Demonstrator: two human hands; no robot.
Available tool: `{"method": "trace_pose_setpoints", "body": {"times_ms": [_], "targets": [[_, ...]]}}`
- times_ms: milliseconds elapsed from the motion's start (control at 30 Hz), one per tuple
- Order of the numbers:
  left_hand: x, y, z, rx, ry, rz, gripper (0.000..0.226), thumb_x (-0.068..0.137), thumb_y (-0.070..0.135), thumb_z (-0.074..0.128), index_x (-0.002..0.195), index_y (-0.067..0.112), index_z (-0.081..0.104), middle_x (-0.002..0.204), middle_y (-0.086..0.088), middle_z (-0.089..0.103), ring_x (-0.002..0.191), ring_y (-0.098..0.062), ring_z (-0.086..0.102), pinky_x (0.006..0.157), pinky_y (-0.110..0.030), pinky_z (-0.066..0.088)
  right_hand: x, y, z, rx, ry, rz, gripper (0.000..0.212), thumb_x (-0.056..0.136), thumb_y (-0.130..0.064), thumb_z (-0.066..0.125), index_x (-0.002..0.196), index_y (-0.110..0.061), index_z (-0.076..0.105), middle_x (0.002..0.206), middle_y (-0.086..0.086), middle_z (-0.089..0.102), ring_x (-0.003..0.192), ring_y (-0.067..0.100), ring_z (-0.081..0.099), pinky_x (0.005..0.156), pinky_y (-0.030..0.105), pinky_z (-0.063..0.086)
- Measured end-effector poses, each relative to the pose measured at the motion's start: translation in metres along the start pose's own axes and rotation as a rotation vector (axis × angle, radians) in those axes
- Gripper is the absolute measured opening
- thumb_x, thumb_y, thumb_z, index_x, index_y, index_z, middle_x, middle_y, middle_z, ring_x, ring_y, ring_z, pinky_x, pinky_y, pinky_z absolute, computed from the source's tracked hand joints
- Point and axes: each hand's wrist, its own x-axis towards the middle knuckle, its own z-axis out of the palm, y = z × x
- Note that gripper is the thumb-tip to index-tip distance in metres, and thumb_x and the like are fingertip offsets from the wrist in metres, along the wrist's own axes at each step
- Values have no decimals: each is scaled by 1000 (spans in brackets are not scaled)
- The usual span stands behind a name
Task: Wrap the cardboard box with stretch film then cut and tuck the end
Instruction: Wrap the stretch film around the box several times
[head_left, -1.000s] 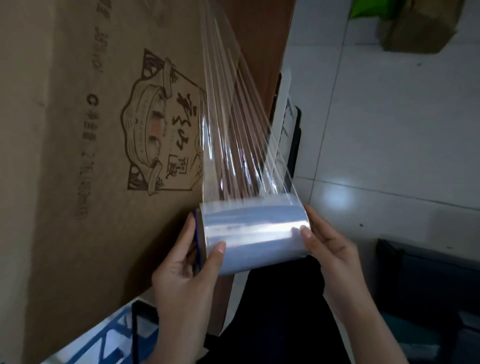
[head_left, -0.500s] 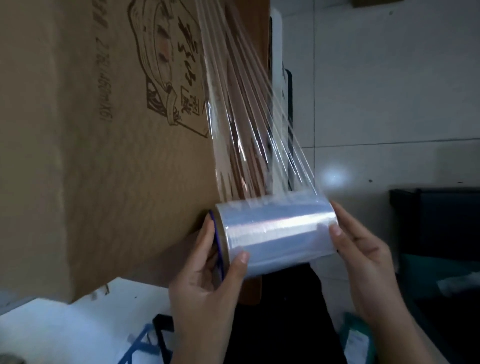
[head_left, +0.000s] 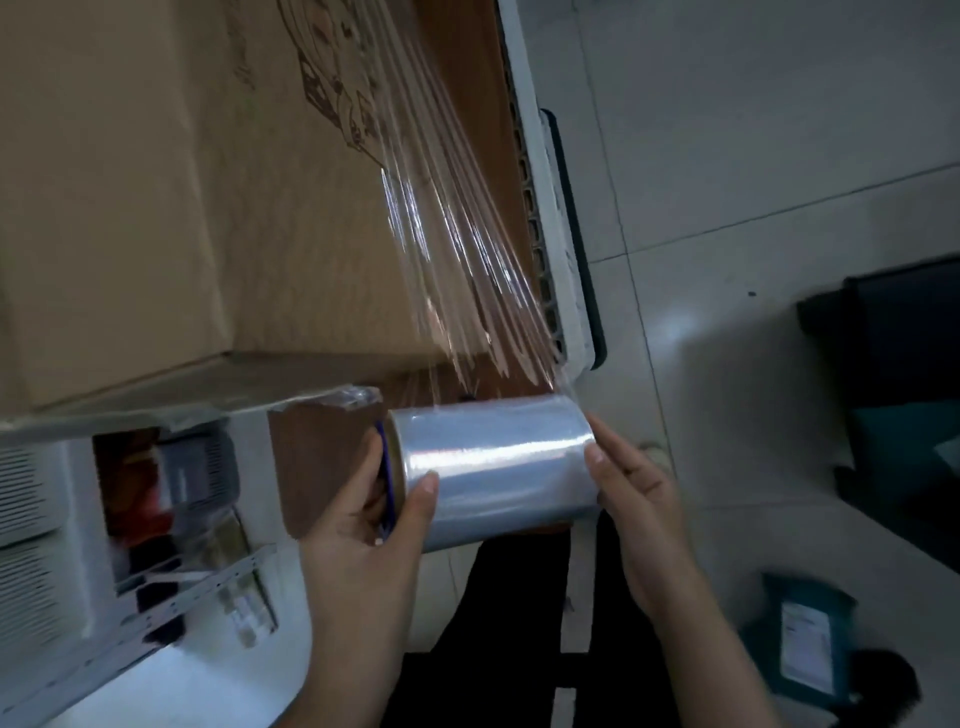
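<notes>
Setting: packing or stockroom area, likely warehouse or shop back room.

Evidence: large brown corrugated cardboard box (head_left: 171, 208) with a dark printed emblem, part-covered by stretched clear film; pale grey tiled floor (head_left: 753, 156) with visible grout lines; grey perforated metal shelf rail (head_left: 208, 587) at lower left with blurred packaged goods beside it; teal plastic mailer bag with a white shipping label (head_left: 802, 649) lying on the floor; dark bin (head_left: 904, 374) at right, contents unclear.

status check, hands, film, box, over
Left hand and right hand grip the stretch film roll at its ends. Film sheet runs taut onto cardboard box. Uncut. Nothing blocking.
</notes>
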Motion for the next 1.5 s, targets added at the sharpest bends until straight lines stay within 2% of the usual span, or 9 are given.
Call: {"method": "trace_pose_setpoints", "body": {"times_ms": [200, 400, 633, 767, 833, 1100, 1200, 1300, 1500], "targets": [[26, -17, -43, 134, -40, 79, 54, 80, 15, 69, 132, 18, 55, 114, 12, 66, 90, 9, 64, 93, -22, 50, -13, 49, 33, 73, 60, 4, 40, 90, -9, 55, 130, -13, 56, 116, -8, 65, 89, -11, 65, 74, 8, 51], [34, -34, -77, 155, -24, 177, 51, 80, 5, 69, 128, 16, 58, 120, -3, 66, 79, 14, 62, 71, 1, 45, -32, 94, 61, 200, 81, -12, 41, 87, -12, 58, 128, -12, 58, 115, -5, 71, 110, 7, 64, 90, 18, 52], [55, -50, -113, 178, -165, 244, 48, 81, 5, 67, 128, 13, 57, 128, -5, 62, 109, -9, 61, 84, -5, 46, -50, 142, 96, 305, 187, -73, 44, 83, -15, 60, 127, -16, 57, 114, -9, 69, 104, 0, 65, 84, 14, 53], [75, -53, -137, 208, -262, 317, 44, 81, 3, 66, 123, 14, 59, 118, -1, 65, 87, 8, 64, 70, 0, 46, -58, 166, 124, 350, 268, -135, 47, 75, -24, 61, 122, -21, 61, 110, -11, 72, 104, 2, 66, 80, 14, 53], [85, -54, -154, 242, -303, 355, 44, 80, 7, 67, 124, 14, 60, 121, 1, 65, 100, 6, 62, 77, -2, 46, -63, 179, 139, 391, 300, -155, 42, 77, -23, 61, 119, -23, 63, 112, -11, 72, 105, 2, 66, 80, 14, 53], [115, -60, -205, 348, -333, 414, 44, 81, 11, 69, 122, 22, 61, 124, -8, 65, 119, -22, 57, 105, -40, 44, -69, 233, 199, 476, 358, -167, 55, 75, -27, 63, 129, -16, 59, 121, -7, 69, 117, 11, 60, 103, 33, 46], [130, -66, -223, 385, -342, 411, 43, 82, 10, 68, 124, 17, 61, 121, 0, 66, 111, -10, 60, 101, -28, 45, -68, 253, 220, 503, 362, -198, 44, 84, -15, 59, 129, -12, 58, 120, -4, 69, 116, 9, 60, 99, 24, 48], [148, -68, -244, 436, -363, 409, 42, 83, 15, 67, 124, 19, 62, 119, 3, 67, 110, -8, 61, 103, -33, 44, -69, 270, 245, 541, 373, -218, 44, 87, -11, 58, 131, -8, 55, 124, 0, 67, 115, 7, 60, 93, 14, 48], [189, -55, -271, 525, -429, 501, 39, 82, 22, 69, 121, 25, 64, 112, 11, 69, 97, 8, 63, 88, -17, 51, -59, 294, 300, 653, 422, -280, 49, 83, -18, 61, 131, -10, 54, 120, -6, 66, 112, 0, 60, 93, 15, 49]]}}
